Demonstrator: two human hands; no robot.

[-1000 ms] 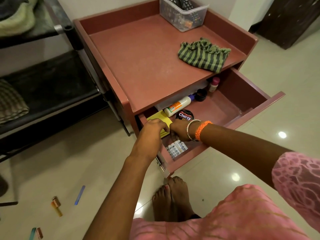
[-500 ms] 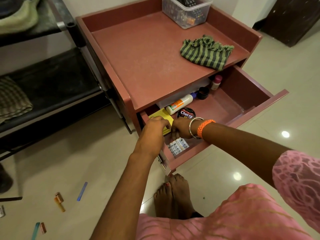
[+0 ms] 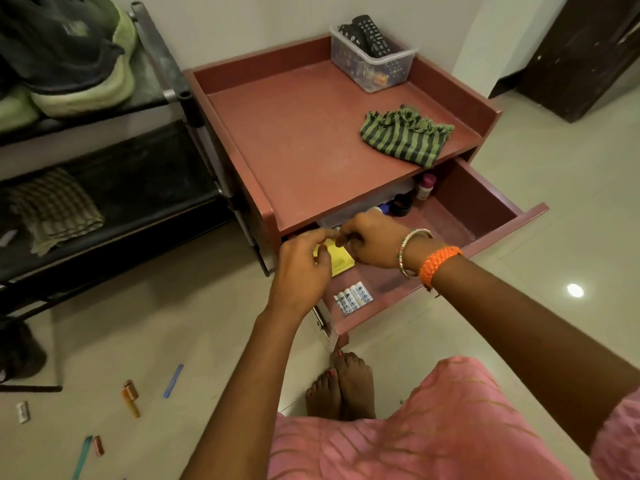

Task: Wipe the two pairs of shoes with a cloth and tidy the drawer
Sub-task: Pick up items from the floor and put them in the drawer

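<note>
The red-brown drawer (image 3: pixel 498 223) stands pulled open under the cabinet top (image 3: pixel 304 140). My left hand (image 3: pixel 301 268) curls its fingers on the left edge of a yellow pad (image 3: pixel 341 259) at the drawer's front left. My right hand (image 3: pixel 372 240) sits just behind it. Its fingers curl down over a dark shoe polish tin, of which only a sliver shows. A green striped cloth (image 3: pixel 405 136) lies crumpled on the cabinet top. Dark shoes with pale green soles (image 3: pixel 69 57) rest on the rack's upper shelf at the left.
A pack of batteries (image 3: pixel 351 299) lies at the drawer's front; a black jar (image 3: pixel 401 204) and a pink-capped bottle (image 3: pixel 426 187) stand at its back. A clear tub with remotes (image 3: pixel 372 58) sits on the cabinet top. Small items (image 3: pixel 131 398) litter the floor.
My right hand moved back over the shoe polish tin and the white bottle, hiding both. My left hand stays at the yellow pad. The camera view shifted lower.
</note>
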